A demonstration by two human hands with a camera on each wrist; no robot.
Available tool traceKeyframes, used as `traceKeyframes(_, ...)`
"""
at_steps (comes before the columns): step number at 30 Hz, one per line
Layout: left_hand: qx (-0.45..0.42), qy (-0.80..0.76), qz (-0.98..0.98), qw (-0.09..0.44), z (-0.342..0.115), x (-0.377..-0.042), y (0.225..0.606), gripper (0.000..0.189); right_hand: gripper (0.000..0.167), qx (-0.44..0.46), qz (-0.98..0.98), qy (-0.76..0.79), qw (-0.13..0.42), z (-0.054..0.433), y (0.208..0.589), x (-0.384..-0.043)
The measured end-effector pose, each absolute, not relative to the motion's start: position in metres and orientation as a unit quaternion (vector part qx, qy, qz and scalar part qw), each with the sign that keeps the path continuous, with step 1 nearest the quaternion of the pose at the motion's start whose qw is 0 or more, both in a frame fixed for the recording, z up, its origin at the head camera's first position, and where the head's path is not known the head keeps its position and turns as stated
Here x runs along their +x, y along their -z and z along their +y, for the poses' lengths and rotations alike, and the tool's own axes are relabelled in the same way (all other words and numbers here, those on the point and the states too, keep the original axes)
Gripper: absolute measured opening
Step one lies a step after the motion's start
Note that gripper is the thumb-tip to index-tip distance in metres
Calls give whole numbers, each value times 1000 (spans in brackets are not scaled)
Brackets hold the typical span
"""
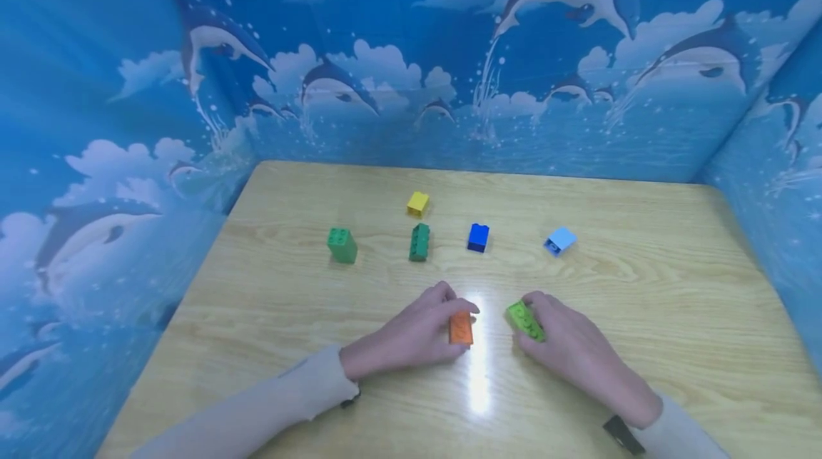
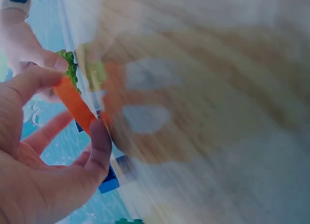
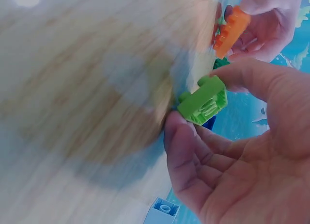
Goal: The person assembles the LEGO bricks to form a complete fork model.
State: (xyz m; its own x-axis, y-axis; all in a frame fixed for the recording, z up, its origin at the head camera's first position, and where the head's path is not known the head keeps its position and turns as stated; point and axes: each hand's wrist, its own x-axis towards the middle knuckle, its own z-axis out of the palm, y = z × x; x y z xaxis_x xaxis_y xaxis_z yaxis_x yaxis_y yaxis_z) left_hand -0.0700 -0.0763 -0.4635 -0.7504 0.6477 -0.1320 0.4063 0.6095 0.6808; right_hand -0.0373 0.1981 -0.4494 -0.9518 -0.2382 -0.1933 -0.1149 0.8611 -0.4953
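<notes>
Near the middle of the table, my left hand (image 1: 417,334) pinches an orange building brick (image 1: 460,328) between thumb and fingers. The left wrist view shows that orange brick (image 2: 75,105) tilted close over the table, thumb at one end and fingertips at the other. To its right, my right hand (image 1: 571,338) grips a light green building brick (image 1: 525,321). In the right wrist view the light green brick (image 3: 201,100) has its hollow underside turned toward the palm. The two bricks are apart, with a short gap between the hands.
Beyond the hands stand a tall green brick (image 1: 342,245), a dark green brick (image 1: 419,243), a blue brick (image 1: 478,238) and a light blue brick (image 1: 561,240). Farther back is a yellow brick (image 1: 417,203). A dolphin-printed curtain (image 1: 398,138) borders the wooden table (image 1: 276,309).
</notes>
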Motion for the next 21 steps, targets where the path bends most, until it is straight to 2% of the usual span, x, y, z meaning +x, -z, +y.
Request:
traceKeyframes(7,225,-465,812,274,-89,-77,464,33,64,-101,945,280,135,202,448,-41)
traceKeyframes(14,174,-534,754,340,-94,-87,460,27,59,-107,931,313,151,206,446,-41)
traceKeyframes(18,139,-558,739,351,-96,-90,458,31,53,-125,931,313,141,206,446,-37)
traceKeyframes(21,111,-568,742,337,-95,-90,461,33,51,-135,933,306,136,206,446,-36)
